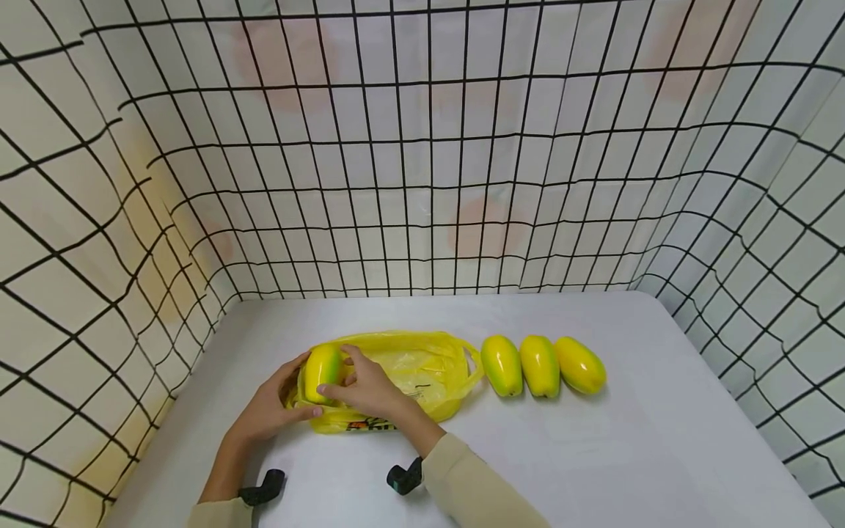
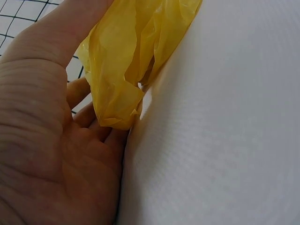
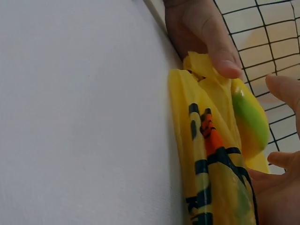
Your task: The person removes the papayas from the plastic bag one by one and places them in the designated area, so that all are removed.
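A glossy yellow-green mango (image 1: 323, 372) lies at the left end of a yellow plastic bag (image 1: 412, 359), which is flat on the table. My left hand (image 1: 269, 403) holds the bag's left end, fingers behind and thumb (image 2: 70, 28) in front. My right hand (image 1: 372, 385) reaches over the bag from the right. Its thumb and fingers are spread around the mango; in the right wrist view a gap shows between the upper digit (image 3: 283, 89) and the mango (image 3: 251, 119). Part of the mango is hidden behind the bag's printed side (image 3: 206, 154).
Three similar mangoes, a left one (image 1: 502, 367), a middle one (image 1: 540, 367) and a right one (image 1: 581, 365), stand in a row right of the bag. The white table (image 1: 594, 462) is enclosed by black grid netting (image 1: 429, 183). Dark wrist mounts (image 1: 264, 488) sit near both sleeves.
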{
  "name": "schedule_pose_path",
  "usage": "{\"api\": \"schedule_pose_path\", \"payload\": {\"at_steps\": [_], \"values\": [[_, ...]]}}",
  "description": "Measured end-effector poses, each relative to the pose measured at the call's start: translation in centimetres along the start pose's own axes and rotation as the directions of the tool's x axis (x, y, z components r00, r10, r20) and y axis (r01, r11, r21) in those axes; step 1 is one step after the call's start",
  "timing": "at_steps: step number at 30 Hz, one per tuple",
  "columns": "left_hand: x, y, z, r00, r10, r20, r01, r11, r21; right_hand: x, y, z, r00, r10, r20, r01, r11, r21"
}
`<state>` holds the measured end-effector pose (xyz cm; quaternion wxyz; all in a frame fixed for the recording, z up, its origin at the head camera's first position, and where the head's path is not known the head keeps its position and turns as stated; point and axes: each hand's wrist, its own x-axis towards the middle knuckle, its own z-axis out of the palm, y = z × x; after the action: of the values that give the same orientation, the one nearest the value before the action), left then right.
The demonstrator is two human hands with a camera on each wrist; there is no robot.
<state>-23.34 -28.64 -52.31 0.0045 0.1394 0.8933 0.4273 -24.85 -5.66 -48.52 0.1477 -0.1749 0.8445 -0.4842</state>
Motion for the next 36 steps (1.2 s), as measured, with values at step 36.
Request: {"api": "schedule_pose_path", "payload": {"at_steps": [36], "values": [[0.1, 0.1, 0.0, 0.999, -0.047, -0.007, 0.047, 0.999, 0.023, -0.9, 1.5, -1.7, 0.995, -0.057, -0.076, 0.057, 0.998, -0.001]]}}
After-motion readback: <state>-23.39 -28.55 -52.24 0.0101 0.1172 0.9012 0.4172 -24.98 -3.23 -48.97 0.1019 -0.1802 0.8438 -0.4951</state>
